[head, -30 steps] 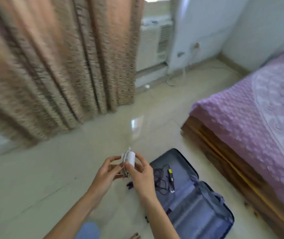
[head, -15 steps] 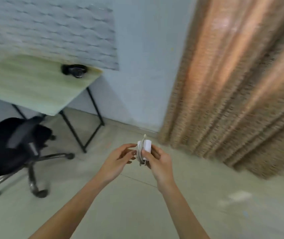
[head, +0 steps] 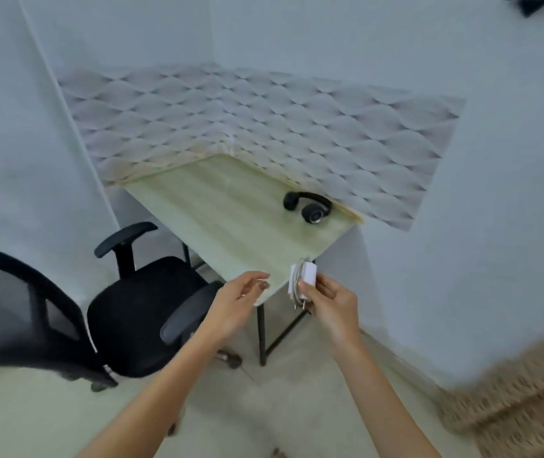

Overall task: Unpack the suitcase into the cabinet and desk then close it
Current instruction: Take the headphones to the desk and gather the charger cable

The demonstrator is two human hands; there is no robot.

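Observation:
A white charger (head: 303, 279) with its cable wound around it sits in my right hand (head: 331, 304), which grips it just above the near right corner of the pale wooden desk (head: 231, 219). My left hand (head: 236, 300) hovers a little to the left of the charger, fingers apart and holding nothing. Black headphones (head: 308, 206) lie on the desk near its far right edge, against the patterned wall panel. The suitcase and the cabinet are out of view.
A black office chair (head: 125, 312) stands left of the desk, its armrest close to my left forearm. The desk has thin black legs (head: 261, 335). A brown curtain (head: 512, 401) hangs at the lower right. Walls close the corner behind the desk.
My view has swung left from the suitcase and bed, past the curtain, to the desk. My left hand has come off the charger; my right hand still holds it, now over the desk corner.

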